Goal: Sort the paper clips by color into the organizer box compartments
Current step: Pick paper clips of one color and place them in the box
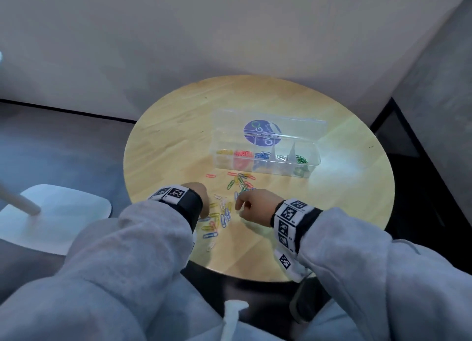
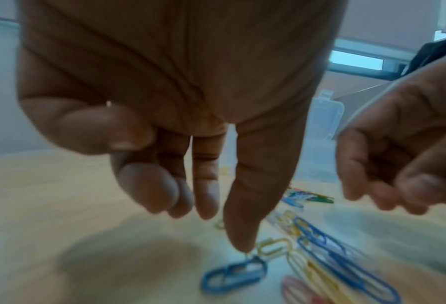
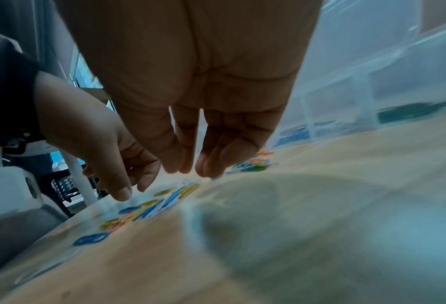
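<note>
Blurring hides whether left hand (image 2: 164, 102) touches blue clip (image 2: 233, 274).

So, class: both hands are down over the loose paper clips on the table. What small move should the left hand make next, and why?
Probably pinch the blue clip with thumb and index finger. The left hand holds nothing, and its index fingertip points down right at that clip's end. The organizer box already has a compartment of blue clips, so it likely goes there.
</note>
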Motion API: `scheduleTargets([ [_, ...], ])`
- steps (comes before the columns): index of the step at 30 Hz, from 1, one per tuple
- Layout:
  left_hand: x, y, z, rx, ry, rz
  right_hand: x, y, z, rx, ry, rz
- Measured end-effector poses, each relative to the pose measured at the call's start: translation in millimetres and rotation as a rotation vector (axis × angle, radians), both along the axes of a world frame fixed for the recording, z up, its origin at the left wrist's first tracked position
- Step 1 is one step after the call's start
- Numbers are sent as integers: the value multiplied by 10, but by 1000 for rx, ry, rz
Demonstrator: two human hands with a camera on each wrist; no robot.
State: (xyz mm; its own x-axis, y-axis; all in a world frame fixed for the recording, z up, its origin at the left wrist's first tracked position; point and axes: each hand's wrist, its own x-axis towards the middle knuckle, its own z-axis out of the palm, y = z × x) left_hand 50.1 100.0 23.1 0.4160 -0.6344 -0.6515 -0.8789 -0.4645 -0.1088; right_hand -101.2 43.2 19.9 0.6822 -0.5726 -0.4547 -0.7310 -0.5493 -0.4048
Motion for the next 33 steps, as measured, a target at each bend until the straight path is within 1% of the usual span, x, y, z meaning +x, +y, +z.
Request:
scheduleTargets([
  [3,29,24,-64,12,34,36,167,77,-94,-5,-1,2],
  [6,21,31,-87,8,47,51,275,120,-160,-53,21,-4],
  [10,-4,29,-91,13,34,26,331,132,-138,-111,67,38],
  [14,11,3,-108,16,24,-8,361,157,-139,-170,77,93],
  [22,36,13,-75,-3,92,67,399,101,-198,-151,113,67],
  [24,47,26,-73,-19,127,108,381,75,-212,-144,125,69],
  [27,84,64,-86,-76,198,202,345,48,-237,-112,137,25],
  [29,110,95,-86,-141,282,275,311,41,-231,-80,132,-5],
  [31,138,125,-83,-218,395,363,257,30,-235,-38,77,-71],
  [33,165,152,-63,-293,502,438,179,14,-244,26,-27,-197],
])
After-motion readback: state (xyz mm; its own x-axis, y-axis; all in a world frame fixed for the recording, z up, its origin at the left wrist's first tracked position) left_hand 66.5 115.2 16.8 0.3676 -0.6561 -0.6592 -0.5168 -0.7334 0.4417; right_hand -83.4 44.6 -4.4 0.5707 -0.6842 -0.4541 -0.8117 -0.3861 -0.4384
